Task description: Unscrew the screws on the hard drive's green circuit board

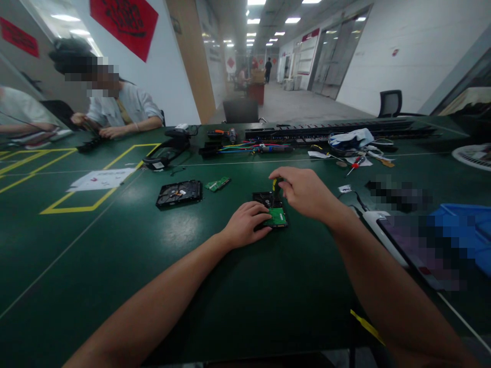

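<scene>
A hard drive [264, 197] with a green circuit board [279, 218] facing up lies on the table in front of me. My left hand [248, 225] grips its left side, fingers over the board and thumb along the near edge. Above the drive, my right hand [303, 191] is closed around a screwdriver [275, 187] with a yellow and black handle, held upright. The screwdriver's tip is too small to make out against the dark casing. To the left lie a second hard drive [179, 193] and a loose green circuit board [218, 184].
Across the back of the green table [153, 255] lie a power drill [226, 135], coloured wires [245, 148] and long black strips [326, 132]. At right are a red-handled screwdriver [357, 162], a tablet-like device [410, 250] and a blue tray [468, 220]. A co-worker [126, 105] sits at far left.
</scene>
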The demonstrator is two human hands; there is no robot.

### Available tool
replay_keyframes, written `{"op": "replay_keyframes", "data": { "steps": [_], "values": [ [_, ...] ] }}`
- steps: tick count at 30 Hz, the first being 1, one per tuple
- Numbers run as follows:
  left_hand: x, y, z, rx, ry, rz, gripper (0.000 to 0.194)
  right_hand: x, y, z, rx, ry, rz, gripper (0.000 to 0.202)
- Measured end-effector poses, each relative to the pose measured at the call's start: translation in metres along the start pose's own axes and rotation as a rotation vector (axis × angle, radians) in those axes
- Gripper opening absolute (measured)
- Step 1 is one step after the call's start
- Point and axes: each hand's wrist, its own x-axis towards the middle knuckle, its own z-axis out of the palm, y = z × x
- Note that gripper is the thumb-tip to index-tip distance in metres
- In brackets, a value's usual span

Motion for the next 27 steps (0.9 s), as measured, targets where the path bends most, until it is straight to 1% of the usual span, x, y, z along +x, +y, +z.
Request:
{"op": "replay_keyframes", "data": {
  "steps": [2, 6, 8, 12, 13, 15, 17, 18, 23, 27],
  "values": [
    [0.0, 0.0, 0.0, -0.004, 0.0, 0.002, 0.034, 0.001, 0.0, 0.0, -0.031, 0.001, 0.012, 0.032],
    [0.0, 0.001, 0.0, -0.01, 0.003, -0.005, 0.034, 0.002, -0.001, -0.002, -0.147, -0.027, 0.075, 0.018],
    [0.0, 0.001, -0.001, -0.01, -0.002, -0.008, 0.034, 0.001, -0.001, -0.003, -0.197, -0.028, 0.1, 0.018],
    [0.0, 0.001, -0.001, -0.008, -0.005, -0.01, 0.034, 0.001, -0.004, -0.003, -0.242, -0.017, 0.132, 0.031],
    [0.0, 0.001, -0.001, -0.007, -0.005, -0.012, 0.034, 0.001, -0.005, -0.002, -0.24, -0.023, 0.138, 0.031],
    [-0.001, 0.0, 0.0, -0.005, -0.004, -0.008, 0.034, 0.001, -0.005, -0.002, -0.225, -0.037, 0.143, 0.024],
    [-0.001, 0.0, 0.0, -0.003, 0.0, 0.0, 0.034, 0.002, -0.003, -0.001, -0.193, -0.044, 0.13, 0.018],
    [-0.001, 0.0, 0.0, -0.002, 0.001, 0.002, 0.033, 0.002, -0.001, -0.001, -0.168, -0.047, 0.112, 0.018],
    [-0.001, -0.001, 0.001, -0.006, -0.002, -0.001, 0.034, 0.001, 0.005, 0.001, -0.027, -0.098, -0.045, 0.03],
    [-0.001, 0.0, 0.0, -0.01, -0.008, -0.009, 0.034, 0.0, 0.002, 0.001, 0.005, -0.13, -0.076, 0.036]
  ]
}}
